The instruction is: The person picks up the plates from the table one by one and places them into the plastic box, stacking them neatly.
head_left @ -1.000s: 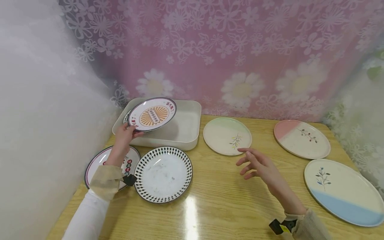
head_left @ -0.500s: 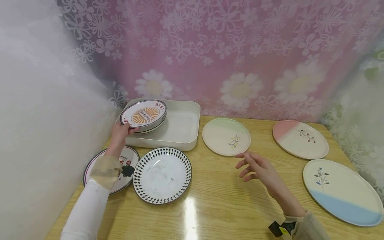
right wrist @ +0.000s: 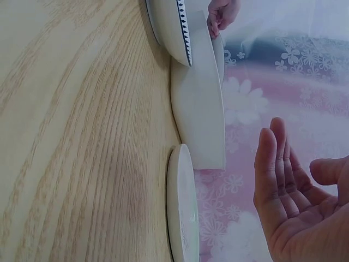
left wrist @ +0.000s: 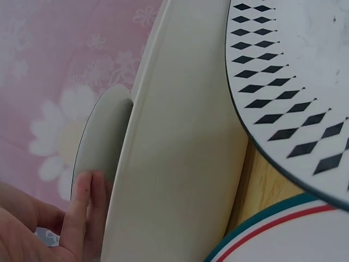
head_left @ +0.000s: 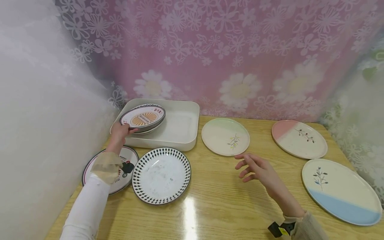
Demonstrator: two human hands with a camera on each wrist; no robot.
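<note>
My left hand [head_left: 120, 130] grips the near-left rim of a round plate [head_left: 144, 118] with an orange sunburst and red lettering. This plate is tilted inside the left part of a white rectangular bin [head_left: 183, 144], and a second pale rim shows just beneath it. In the left wrist view, the fingers [left wrist: 82, 202] lie against the plate's pale underside [left wrist: 106, 128], behind the bin's wall. My right hand [head_left: 255, 166] hovers over the table with fingers relaxed and holds nothing, its fingertips near the front edge of a green-and-cream plate [head_left: 225, 135].
A plate with a black diamond border [head_left: 162, 176] lies in front of the bin. Left of it, a plate with a dark-red rim [head_left: 93, 166] is partly hidden by my left forearm. A pink-and-cream plate [head_left: 300, 140] and a blue-and-cream plate [head_left: 345, 193] lie at the right.
My left hand has moved the sunburst plate left and down into the bin, and its tilt has changed. The right hand has barely moved.
</note>
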